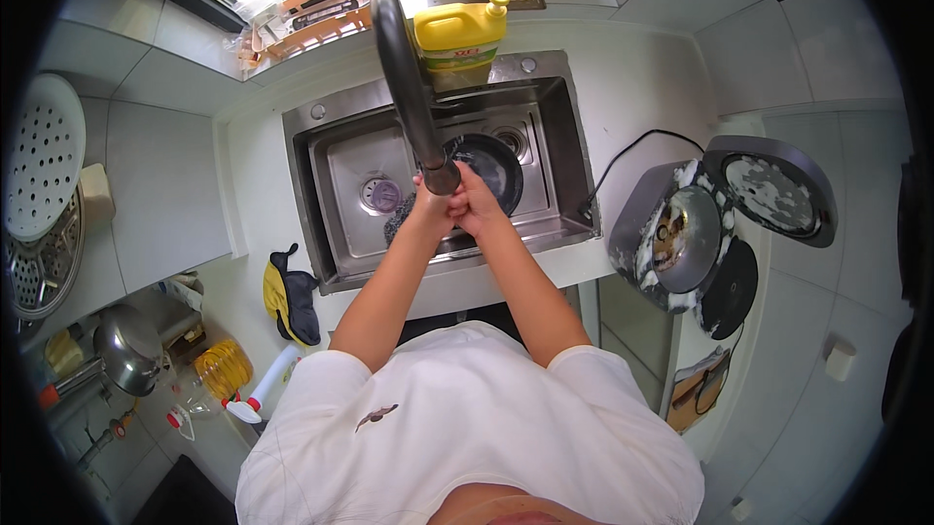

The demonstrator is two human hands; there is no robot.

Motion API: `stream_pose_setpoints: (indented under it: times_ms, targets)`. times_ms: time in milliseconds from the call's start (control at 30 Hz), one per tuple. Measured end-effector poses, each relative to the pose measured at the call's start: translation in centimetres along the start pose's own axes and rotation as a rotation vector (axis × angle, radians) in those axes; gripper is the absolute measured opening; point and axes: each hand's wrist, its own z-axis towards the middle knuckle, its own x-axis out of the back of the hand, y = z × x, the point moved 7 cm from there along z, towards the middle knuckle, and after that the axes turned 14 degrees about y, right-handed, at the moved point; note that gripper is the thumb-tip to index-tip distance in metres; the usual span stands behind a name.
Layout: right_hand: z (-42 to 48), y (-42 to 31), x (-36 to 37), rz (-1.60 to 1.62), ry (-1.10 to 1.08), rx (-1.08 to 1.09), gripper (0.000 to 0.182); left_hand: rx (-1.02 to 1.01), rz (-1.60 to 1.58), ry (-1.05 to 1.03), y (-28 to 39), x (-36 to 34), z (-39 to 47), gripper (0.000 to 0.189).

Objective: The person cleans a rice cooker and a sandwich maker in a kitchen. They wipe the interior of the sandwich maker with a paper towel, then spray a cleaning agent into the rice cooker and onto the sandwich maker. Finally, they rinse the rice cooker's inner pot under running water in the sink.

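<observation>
My left hand point(433, 208) and my right hand point(476, 205) meet under the black faucet point(398, 50) in the stainless steel sink point(536, 237). Their fingers are curled together. The faucet head hides part of them, and whether anything is held between them cannot be seen. Just beyond my right hand, a dark round pot or pan point(503, 167) lies in the sink, with a little white foam on it. A steel wool scrubber point(398, 221) is beside my left wrist. Over the left drain sits a translucent purplish round piece point(385, 195).
A foam-covered rice cooker point(689, 233), its lid point(773, 189) raised, stands right, with a dark disc point(732, 288) against it. A yellow pump bottle point(460, 36) stands behind the sink. Left are a yellow-and-black cloth point(290, 297), a white bottle point(273, 379) and an oil bottle point(222, 368).
</observation>
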Motion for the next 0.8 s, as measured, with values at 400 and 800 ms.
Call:
stream_pose_setpoints:
  times_ms: [400, 800]
  targets:
    - [1.1, -0.1, 0.1, -0.197, 0.072, 0.08, 0.015, -0.115, 0.285, 0.018, 1.9, 0.5, -1.6, 0.018]
    - [-1.9, 1.7, -5.4, 0.204, -0.146, -0.182, 0.057, -0.602, 0.281, 0.215, 7.8, -1.4, -0.4, 0.021]
